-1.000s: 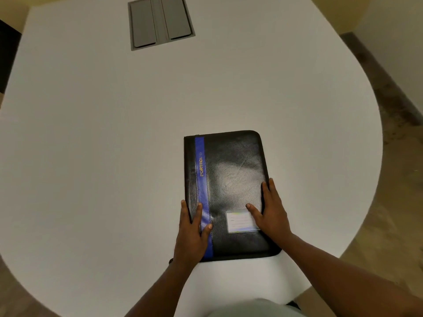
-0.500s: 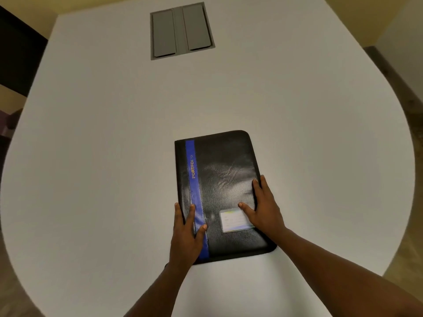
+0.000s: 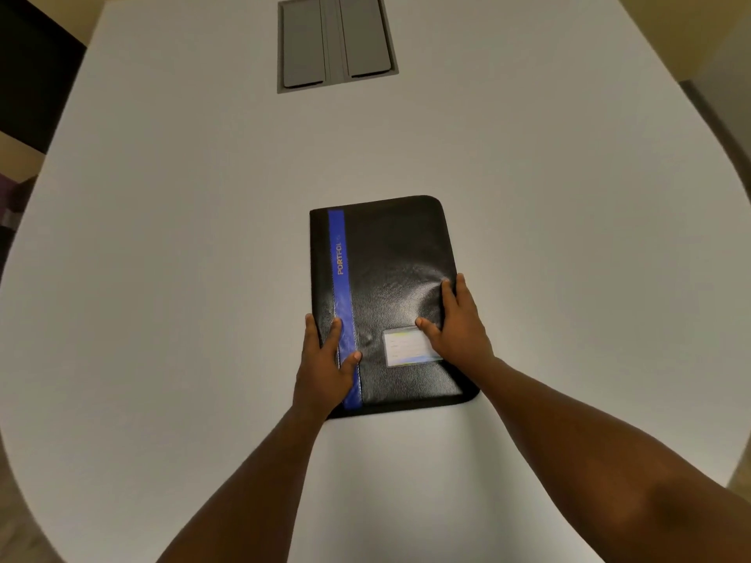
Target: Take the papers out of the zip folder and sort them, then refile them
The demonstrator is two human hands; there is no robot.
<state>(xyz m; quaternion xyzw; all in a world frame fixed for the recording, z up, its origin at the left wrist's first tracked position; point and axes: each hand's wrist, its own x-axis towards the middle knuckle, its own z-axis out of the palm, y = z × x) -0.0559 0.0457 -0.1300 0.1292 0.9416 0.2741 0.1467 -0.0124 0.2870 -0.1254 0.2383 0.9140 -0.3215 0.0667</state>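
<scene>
A black zip folder with a blue stripe marked PORTFOLIO and a small label window lies closed and flat on the white table. My left hand rests on its near left part, fingers straight across the blue stripe and the left edge. My right hand lies flat on the near right side, fingers along the right edge and thumb beside the label window. No papers show; the folder's inside is hidden.
A grey hatch with two flaps is set into the table at the far middle. The table's rounded edge curves down on the right and left, with floor beyond it.
The view has tilted and shifted, so the folder sits a little farther from me. Both hands stay flat on the same places of the folder.
</scene>
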